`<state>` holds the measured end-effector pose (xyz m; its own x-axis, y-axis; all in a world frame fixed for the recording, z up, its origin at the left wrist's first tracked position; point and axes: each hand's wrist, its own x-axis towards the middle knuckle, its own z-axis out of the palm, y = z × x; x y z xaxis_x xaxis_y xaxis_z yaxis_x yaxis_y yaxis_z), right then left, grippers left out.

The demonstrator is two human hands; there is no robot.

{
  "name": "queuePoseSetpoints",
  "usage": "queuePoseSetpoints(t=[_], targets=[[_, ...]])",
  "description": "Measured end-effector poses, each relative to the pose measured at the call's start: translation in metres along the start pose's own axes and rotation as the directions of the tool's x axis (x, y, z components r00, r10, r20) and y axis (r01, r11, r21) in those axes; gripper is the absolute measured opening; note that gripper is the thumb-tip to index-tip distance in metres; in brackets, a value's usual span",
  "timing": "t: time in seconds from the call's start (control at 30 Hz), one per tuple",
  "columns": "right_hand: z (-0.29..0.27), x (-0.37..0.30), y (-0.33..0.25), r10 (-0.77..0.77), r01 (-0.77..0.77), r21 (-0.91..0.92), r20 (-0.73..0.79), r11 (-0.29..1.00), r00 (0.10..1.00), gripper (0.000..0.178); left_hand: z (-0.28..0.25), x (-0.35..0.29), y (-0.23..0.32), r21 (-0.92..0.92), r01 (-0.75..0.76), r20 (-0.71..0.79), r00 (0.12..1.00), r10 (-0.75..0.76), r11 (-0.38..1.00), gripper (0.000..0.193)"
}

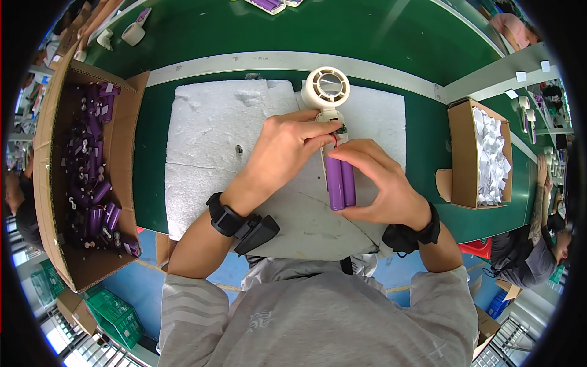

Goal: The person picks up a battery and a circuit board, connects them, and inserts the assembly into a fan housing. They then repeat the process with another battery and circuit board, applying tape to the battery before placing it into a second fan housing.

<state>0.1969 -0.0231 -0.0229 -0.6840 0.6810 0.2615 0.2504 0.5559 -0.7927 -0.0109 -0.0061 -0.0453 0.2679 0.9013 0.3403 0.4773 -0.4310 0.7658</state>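
A cream handheld fan (326, 88) lies on a white foam board, its round head pointing away from me and its handle opened up. A small green circuit board (342, 129) shows in the handle, with a thin red wire (335, 140) beside it. My left hand (276, 150) is closed on the upper handle by the board, thumb and forefinger together near the wire. Two purple cylindrical batteries (337, 183), side by side, lie along the lower handle. My right hand (391, 186) grips this battery pack between thumb and fingers. Its fingertips partly hide the pack's upper end.
At left stands a cardboard box (136, 122) of purple batteries; at right, a smaller box (463, 153) holds folded white pieces. A pale rail (244, 61) crosses beyond the foam board (214, 134). Farther off lie fan parts (133, 33). Other people sit at both sides.
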Motion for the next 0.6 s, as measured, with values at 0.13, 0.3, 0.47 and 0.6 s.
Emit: queuePoseSetpoints(t=[0.13, 0.3, 0.47, 0.6], targets=[[0.0032, 0.0002, 0.0032, 0.006, -0.006, -0.102, 0.001, 0.995, 1.000, 0.073, -0.0016, 0.0004, 0.0005, 0.000, -0.011, 0.040, 0.999, 0.011, 1.000, 0.029], [0.0042, -0.0025, 0.0001, 0.004, -0.004, -0.148, 0.000, 0.989, 1.000, 0.068, -0.0032, -0.0001, 0.0006, -0.012, -0.071, 0.017, 0.997, 0.071, 0.997, 0.026], [0.0035, -0.0086, 0.0001, -0.026, 0.021, -0.225, -0.019, 0.974, 0.999, 0.065, -0.0061, 0.0007, 0.0032, 0.004, -0.019, 0.080, 0.997, 0.019, 1.000, 0.031], [0.0030, -0.0073, 0.0012, -0.062, 0.051, -0.230, -0.040, 0.972, 0.997, 0.065, -0.0062, 0.0003, 0.0029, -0.002, -0.031, 0.078, 0.996, 0.032, 1.000, 0.031]])
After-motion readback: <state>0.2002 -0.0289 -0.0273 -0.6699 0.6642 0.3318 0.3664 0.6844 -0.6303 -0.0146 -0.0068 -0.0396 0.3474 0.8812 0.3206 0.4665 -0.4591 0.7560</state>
